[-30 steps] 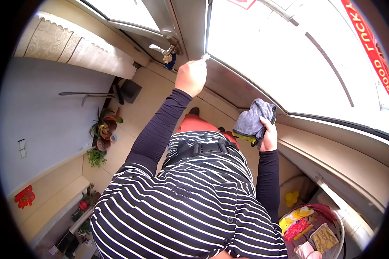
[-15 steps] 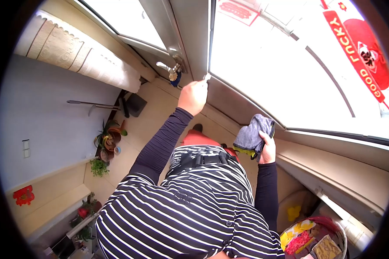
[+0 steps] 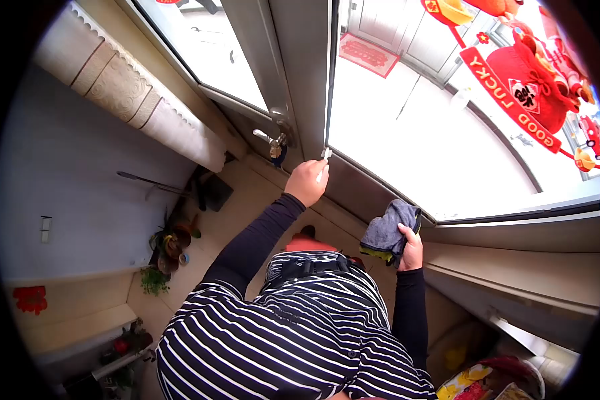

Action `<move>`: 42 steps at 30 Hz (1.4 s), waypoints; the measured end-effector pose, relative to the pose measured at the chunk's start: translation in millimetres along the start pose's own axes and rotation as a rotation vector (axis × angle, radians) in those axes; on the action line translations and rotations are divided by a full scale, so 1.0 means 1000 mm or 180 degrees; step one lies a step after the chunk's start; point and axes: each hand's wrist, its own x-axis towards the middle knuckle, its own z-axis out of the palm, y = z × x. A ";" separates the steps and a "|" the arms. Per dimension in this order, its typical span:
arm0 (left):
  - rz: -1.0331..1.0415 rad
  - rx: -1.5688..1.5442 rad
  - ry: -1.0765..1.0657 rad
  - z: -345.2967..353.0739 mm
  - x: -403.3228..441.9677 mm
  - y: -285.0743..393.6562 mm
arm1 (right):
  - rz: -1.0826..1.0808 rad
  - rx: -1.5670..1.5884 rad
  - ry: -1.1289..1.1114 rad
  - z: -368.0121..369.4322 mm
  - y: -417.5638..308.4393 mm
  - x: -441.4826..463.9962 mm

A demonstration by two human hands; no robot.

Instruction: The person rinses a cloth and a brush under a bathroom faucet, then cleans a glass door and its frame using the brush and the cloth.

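My left hand is closed around a small white brush, which looks like a toothbrush. The brush head is at the lower left corner of the glass door's frame; whether the bristles touch it I cannot tell. In my right hand is a bunched grey cloth with a yellow-green underside, pinched between thumb and fingers. The cloth hangs just below the lower edge of the glass, apart from the brush.
A metal door handle with keys sticks out left of my left hand. Red decorations hang on the glass at upper right. Potted plants stand along the left wall. A basket of colourful things sits at lower right.
The view has tilted, so the door and both hands appear lower and more of the red decorations shows. My left hand keeps the brush by the same frame corner; my right still holds the cloth.
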 end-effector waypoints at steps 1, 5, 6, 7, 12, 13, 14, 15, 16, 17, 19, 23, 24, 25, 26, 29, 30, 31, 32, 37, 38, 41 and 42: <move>0.0165 0.0093 -0.0070 0.002 -0.002 -0.004 | 0.0002 0.0038 -0.0020 0.001 0.001 0.000; 0.0171 0.0183 -0.0386 0.001 -0.001 -0.007 | -0.0022 0.0101 -0.0059 0.009 -0.003 -0.001; -0.0023 0.0095 -0.0450 -0.008 0.000 -0.001 | -0.0036 0.0107 -0.0056 0.009 -0.001 -0.003; -0.0228 0.0005 -0.0519 -0.011 0.001 0.001 | -0.0041 0.0108 -0.0046 0.007 -0.001 -0.003; 0.0390 0.0318 -0.0337 -0.006 0.001 -0.011 | -0.0013 0.0199 -0.0052 0.006 0.003 0.000; 0.0432 0.0381 -0.0482 -0.005 0.000 -0.012 | -0.0036 0.0187 -0.0044 0.007 0.003 0.000; 0.0434 0.0300 -0.0443 -0.003 0.000 -0.014 | -0.0056 0.0169 -0.0017 0.006 0.004 0.000; 0.0422 0.0208 -0.0409 -0.006 0.002 -0.012 | -0.0066 0.0142 0.0023 0.006 0.004 0.000; 0.0527 0.0284 -0.0285 -0.006 0.003 -0.012 | -0.0087 0.0116 0.0033 0.005 0.005 0.001; 0.0508 0.0448 -0.0147 -0.007 0.005 -0.010 | -0.0116 0.0068 -0.0051 -0.002 0.009 0.005; 0.0433 0.0565 -0.0206 0.004 0.003 -0.022 | -0.0061 0.0070 -0.0039 -0.004 0.011 0.007; -0.0052 0.0071 -0.0140 0.013 0.002 -0.013 | -0.0058 -0.0068 0.0095 -0.007 0.013 0.010; -0.0256 -0.0133 -0.0166 0.006 0.005 -0.009 | -0.0092 -0.0060 0.0169 -0.003 0.012 0.008; -0.0459 -0.0334 -0.0182 0.004 0.007 -0.010 | -0.0042 -0.0019 0.0182 -0.002 0.012 0.007; -0.0409 -0.0147 -0.0030 0.007 0.007 -0.018 | 0.0010 0.0019 0.0190 -0.001 0.011 0.006; 0.0255 0.0270 0.0181 0.021 0.002 -0.038 | 0.0092 0.0087 0.0203 -0.001 0.011 0.005; 0.0201 0.0295 -0.0046 0.019 0.001 -0.035 | 0.0113 0.0075 0.0230 -0.002 0.011 0.005; -0.0017 0.0137 -0.0030 0.014 0.001 -0.034 | 0.0131 0.0062 0.0260 -0.002 0.011 0.005; -0.0231 -0.0020 -0.0014 0.007 0.003 -0.034 | 0.0162 0.0091 0.0240 -0.002 0.011 0.004; -0.0136 -0.0083 -0.0081 0.004 0.004 -0.032 | 0.0253 0.0109 0.0232 -0.003 0.012 0.008; -0.0633 -0.0574 -0.0544 0.001 0.000 -0.025 | 0.0249 0.0113 0.0234 -0.003 0.012 0.009; -0.0185 -0.0374 0.0172 0.015 -0.007 -0.019 | 0.0235 0.0102 0.0320 -0.004 0.014 0.007; 0.0018 0.0060 0.0331 0.022 -0.007 -0.023 | 0.0226 0.0096 0.0363 -0.005 0.016 0.008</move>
